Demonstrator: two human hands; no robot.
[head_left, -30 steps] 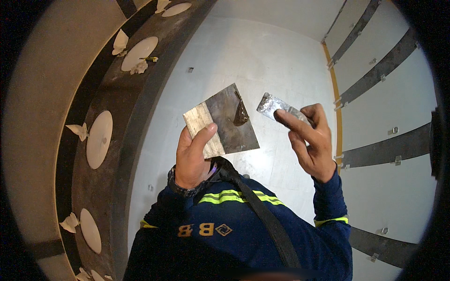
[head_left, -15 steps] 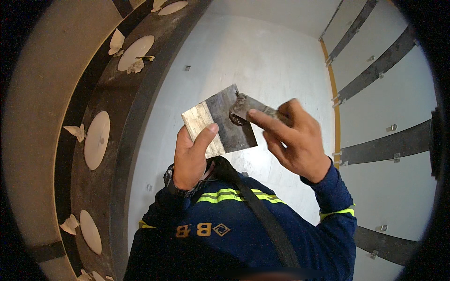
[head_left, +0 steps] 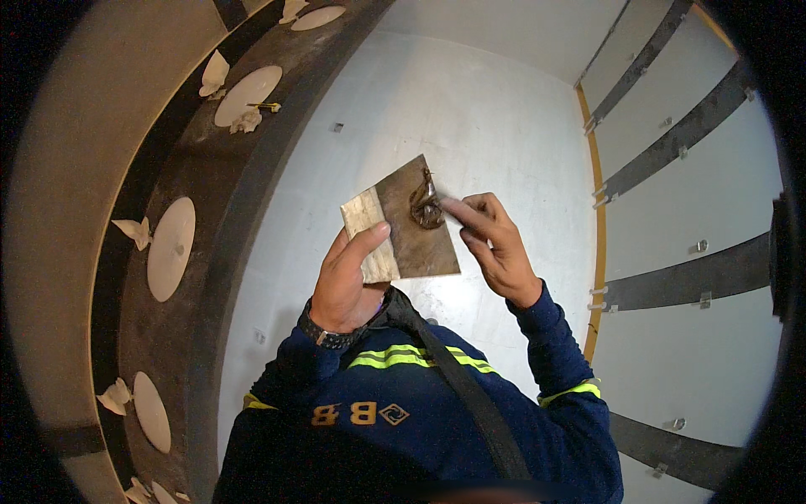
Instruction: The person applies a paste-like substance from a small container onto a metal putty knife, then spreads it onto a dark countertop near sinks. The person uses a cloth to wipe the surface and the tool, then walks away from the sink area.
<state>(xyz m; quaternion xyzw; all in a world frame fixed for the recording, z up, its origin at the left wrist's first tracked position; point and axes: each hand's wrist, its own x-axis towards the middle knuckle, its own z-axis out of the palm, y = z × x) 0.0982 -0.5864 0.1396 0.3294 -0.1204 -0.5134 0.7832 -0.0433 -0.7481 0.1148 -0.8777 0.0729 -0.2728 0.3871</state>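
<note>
My left hand [head_left: 342,290] holds a wide putty knife [head_left: 411,250] by its pale, worn handle edge, thumb on top and fingers beneath. Its flat grey-brown blade tilts up in front of my chest. A lump of dark, glossy paste [head_left: 426,212] sits near the blade's far right side. My right hand [head_left: 502,252] is closed, its index finger stretched toward the paste. The narrow scraper [head_left: 454,207] in it now shows almost edge-on, mostly hidden by the fingers, with its tip at the paste.
Along the left runs a dark counter [head_left: 201,227] with several white oval basins [head_left: 171,249] and taps in white wrapping [head_left: 134,231]. White panels [head_left: 680,227] with dark strips and small metal knobs line the right. Below lies a pale floor [head_left: 470,109].
The wide putty knife has shifted slightly right and its blade has tilted, looking browner. My right hand has moved left and turned, so the narrow scraper's flat face no longer shows.
</note>
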